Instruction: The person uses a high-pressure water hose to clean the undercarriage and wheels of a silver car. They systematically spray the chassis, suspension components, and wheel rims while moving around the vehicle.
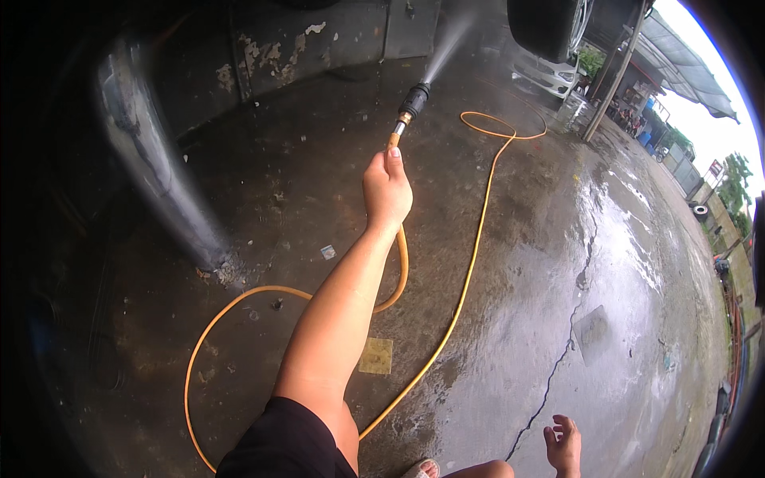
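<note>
My left hand (pixel 387 188) is closed around the end of an orange hose (pixel 403 263), just behind its metal fitting and black spray nozzle (pixel 413 101). A jet of water (pixel 448 48) leaves the nozzle towards the top of the view. Below the hand the hose hangs down and loops over the wet concrete floor (pixel 442 215), with another loop farther off. At the lower right, my right hand (pixel 563 445) is held out with its fingers apart and loosely bent, holding nothing.
A metal post (pixel 158 161) rises from the floor at left. Behind stands a dark wall with peeling paint (pixel 269 57). A raised wheel (pixel 541 27) hangs at the top, near a white car (pixel 547 74) and a slanted pole (pixel 615 77). A crack (pixel 553 379) crosses the floor.
</note>
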Motion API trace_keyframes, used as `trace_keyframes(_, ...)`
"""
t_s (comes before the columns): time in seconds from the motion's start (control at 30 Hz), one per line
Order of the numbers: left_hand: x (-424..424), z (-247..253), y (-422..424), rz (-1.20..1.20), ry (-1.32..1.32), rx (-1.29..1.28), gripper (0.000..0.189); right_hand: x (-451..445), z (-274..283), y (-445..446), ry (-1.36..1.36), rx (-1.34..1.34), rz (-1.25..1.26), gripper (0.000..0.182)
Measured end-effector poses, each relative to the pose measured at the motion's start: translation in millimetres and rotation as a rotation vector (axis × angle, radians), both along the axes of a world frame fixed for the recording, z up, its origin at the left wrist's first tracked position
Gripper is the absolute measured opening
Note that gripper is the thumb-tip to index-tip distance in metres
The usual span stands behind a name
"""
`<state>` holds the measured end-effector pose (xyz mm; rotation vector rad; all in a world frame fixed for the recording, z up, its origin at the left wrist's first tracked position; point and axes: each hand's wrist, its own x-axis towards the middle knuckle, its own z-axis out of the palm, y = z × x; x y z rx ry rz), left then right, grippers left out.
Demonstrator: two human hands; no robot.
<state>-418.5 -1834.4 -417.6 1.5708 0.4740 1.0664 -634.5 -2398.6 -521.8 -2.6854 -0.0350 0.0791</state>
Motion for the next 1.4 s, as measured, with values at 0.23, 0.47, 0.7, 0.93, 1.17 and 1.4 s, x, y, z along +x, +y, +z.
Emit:
trace_keyframes(0.23, 15.8, -80.9, 3.0, -0.186, -0.160, -0.228, 0.043, -13.8, -24.5, -5.9, -0.006, -0.168, -0.052, 0.040)
trace_keyframes(0.47, 6.2, -22.2, 19.4, -0.184, -0.363, -0.079, 0.044, -67.0, -3.4, -15.4, 0.095, -0.157, -0.102, 0.044)
trace_keyframes(0.7, -4.7, 69.3, 32.1, -0.032, -0.151, 0.071, 0.043, -93.9, 38.8, -13.0, 0.021, -0.233, -0.197, 0.044)
trace_keyframes(0.93, -5.6, 141.9, 33.9, -0.029, -0.099, 0.081, 0.040, -109.6, 57.9, -11.8, -0.018, -0.247, -0.229, 0.045)
trace_keyframes(1.17, -4.0, 203.8, 24.1, 0.000, -0.234, 0.075, 0.038, -130.8, 80.6, -16.1, -0.013, -0.304, -0.316, 0.046)
trace_keyframes(1.4, -2.6, 257.2, 11.7, 0.014, -0.264, 0.131, 0.035, -135.7, 68.7, -28.1, 0.014, -0.280, -0.351, 0.045)
